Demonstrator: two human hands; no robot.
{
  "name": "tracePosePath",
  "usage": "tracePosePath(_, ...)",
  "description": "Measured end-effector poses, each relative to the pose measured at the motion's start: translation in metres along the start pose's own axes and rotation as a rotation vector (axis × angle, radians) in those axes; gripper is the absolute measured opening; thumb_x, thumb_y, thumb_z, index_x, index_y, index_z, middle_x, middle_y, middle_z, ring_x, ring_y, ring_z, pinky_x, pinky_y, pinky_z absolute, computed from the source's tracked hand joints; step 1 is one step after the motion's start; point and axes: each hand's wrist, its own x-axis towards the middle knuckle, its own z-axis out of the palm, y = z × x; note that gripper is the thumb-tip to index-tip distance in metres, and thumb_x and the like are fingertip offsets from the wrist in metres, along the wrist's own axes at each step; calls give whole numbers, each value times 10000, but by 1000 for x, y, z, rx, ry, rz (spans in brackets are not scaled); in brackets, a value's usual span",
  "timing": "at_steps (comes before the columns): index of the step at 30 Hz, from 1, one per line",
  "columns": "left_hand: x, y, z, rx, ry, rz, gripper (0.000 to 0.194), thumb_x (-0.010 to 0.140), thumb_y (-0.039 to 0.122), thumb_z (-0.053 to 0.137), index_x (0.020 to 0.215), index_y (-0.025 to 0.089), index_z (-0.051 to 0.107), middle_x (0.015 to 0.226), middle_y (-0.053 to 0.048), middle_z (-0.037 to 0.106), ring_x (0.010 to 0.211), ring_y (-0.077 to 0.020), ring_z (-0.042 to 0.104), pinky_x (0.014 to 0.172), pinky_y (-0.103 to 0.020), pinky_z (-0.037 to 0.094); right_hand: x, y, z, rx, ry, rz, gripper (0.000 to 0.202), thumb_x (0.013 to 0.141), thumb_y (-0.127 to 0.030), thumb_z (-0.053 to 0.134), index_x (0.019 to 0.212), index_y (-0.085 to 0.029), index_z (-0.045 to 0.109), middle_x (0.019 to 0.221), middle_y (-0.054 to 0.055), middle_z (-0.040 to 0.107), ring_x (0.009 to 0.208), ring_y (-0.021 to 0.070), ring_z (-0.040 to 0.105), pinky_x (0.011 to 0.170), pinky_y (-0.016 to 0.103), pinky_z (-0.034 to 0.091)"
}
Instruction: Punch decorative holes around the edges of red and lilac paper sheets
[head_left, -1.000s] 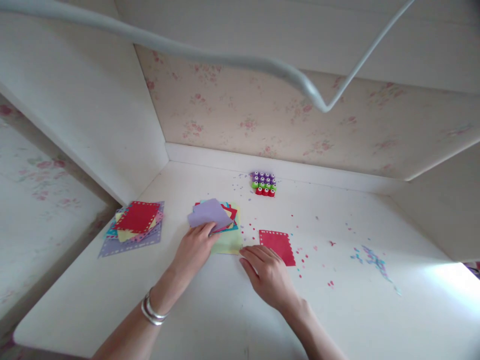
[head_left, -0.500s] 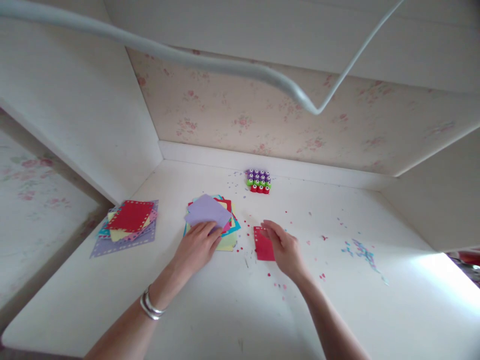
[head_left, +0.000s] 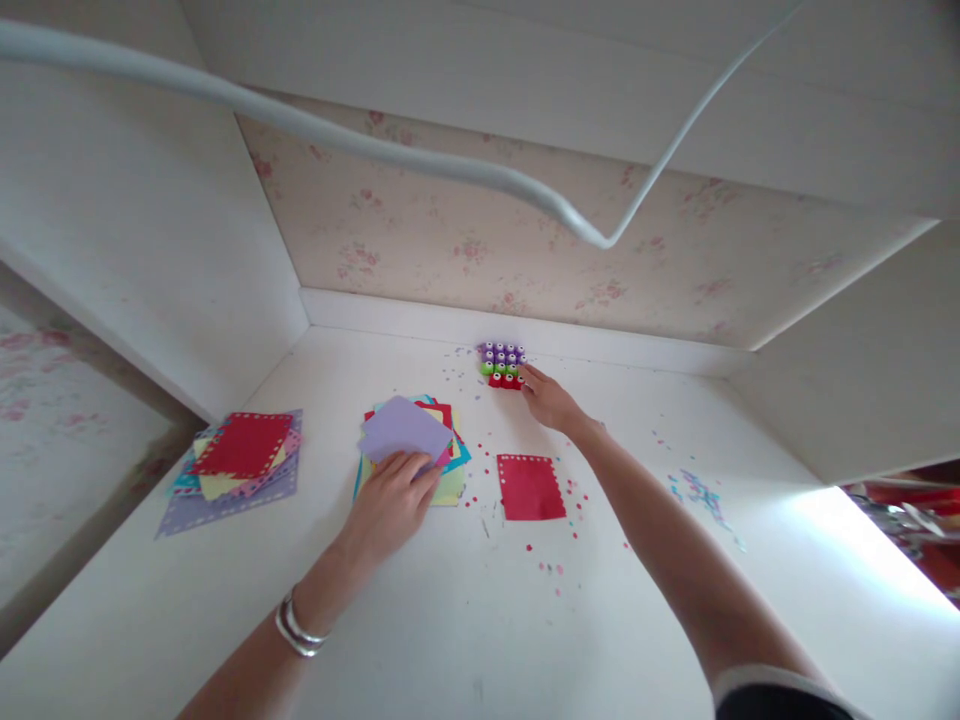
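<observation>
My left hand (head_left: 397, 492) lies on the lower edge of a purple paper sheet (head_left: 405, 425). Its fingers are spread on the sheet, which tops a stack of coloured papers (head_left: 454, 485). At the back, my right hand (head_left: 551, 400) reaches to the right end of a block of small craft punches (head_left: 499, 367) in purple, green and red. Its fingertips are at the rightmost punches and cover part of them; no punch shows lifted. A red sheet (head_left: 531, 490) with punched holes along its left, top and right edges lies flat below my right hand.
At the left lies a pile of hole-edged papers, a red one (head_left: 244, 445) on top and a purple one (head_left: 225, 510) underneath. Punched bits (head_left: 551, 568) are scattered around the red sheet, with blue and purple scraps (head_left: 705, 500) farther right. A white cable (head_left: 450, 165) crosses the view above.
My right hand has moved from the red sheet up and back to the punches, uncovering the sheet. My left hand stays on the purple sheet. The view has shifted slightly.
</observation>
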Motion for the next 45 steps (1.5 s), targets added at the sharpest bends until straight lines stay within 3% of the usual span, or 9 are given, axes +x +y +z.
tracePosePath(6,-1,10,1,-81,23,138,240,894,146,493,1084,213,623,1085,-66,620,1045,-218,558,1003,-424,428,4,0,0,-41,-22,-11,382,917,-152,425,1266,-196,573,1256,96,608,1144,230,556,971,323,393)
tracePosePath(17,23,63,15,-178,-38,296,225,881,145,504,1067,186,625,1174,-76,596,1131,-227,522,1015,-399,418,-29,15,3,22,37,21,255,890,-206,512,1080,-174,679,1104,106,624,1003,191,594,920,301,422)
tracePosePath(19,32,72,21,-200,-20,248,223,899,176,484,1071,188,626,1183,-88,596,1128,-232,530,995,-407,430,-43,11,6,187,109,75,227,874,-273,550,1038,-189,681,1069,92,635,963,187,612,892,320,450)
tracePosePath(24,53,80,45,-238,55,1,335,922,277,457,1216,148,553,1232,-148,578,1166,-259,519,975,-428,440,-100,-5,7,1004,281,299,358,774,-416,677,1053,-195,630,1017,61,671,893,193,653,836,372,516)
tracePosePath(28,61,82,59,-210,30,-19,463,872,371,546,1262,125,510,1307,-172,534,1230,-307,467,1026,-471,374,-146,-9,3,1309,373,424,298,779,-419,688,993,-216,643,972,33,684,773,133,648,743,295,545)
tracePosePath(31,63,82,61,-254,4,-10,485,853,367,576,1278,150,486,1253,-145,570,1193,-280,497,1035,-457,355,-166,-1,5,1441,475,489,248,789,-407,688,947,-221,647,885,15,680,620,83,607,589,211,521)
tracePosePath(35,65,80,56,-318,-3,-39,511,805,338,638,1268,186,483,1160,-115,597,1133,-262,528,996,-433,390,-174,9,12,1545,563,548,232,770,-386,715,933,-235,649,831,-6,671,581,68,592,545,181,503)
tracePosePath(39,66,78,54,-367,20,-57,468,790,283,653,1227,204,506,1099,-96,622,1075,-256,557,968,-429,408,-172,9,12,1548,493,516,246,752,-362,733,944,-231,653,800,-8,668,546,74,577,509,192,489)
tracePosePath(45,63,77,58,-525,14,-205,148,889,295,531,1001,199,540,867,-47,666,825,-199,634,773,-338,488,-171,4,12,1500,402,485,277,731,-344,751,976,-249,665,889,8,694,588,92,609,582,237,532)
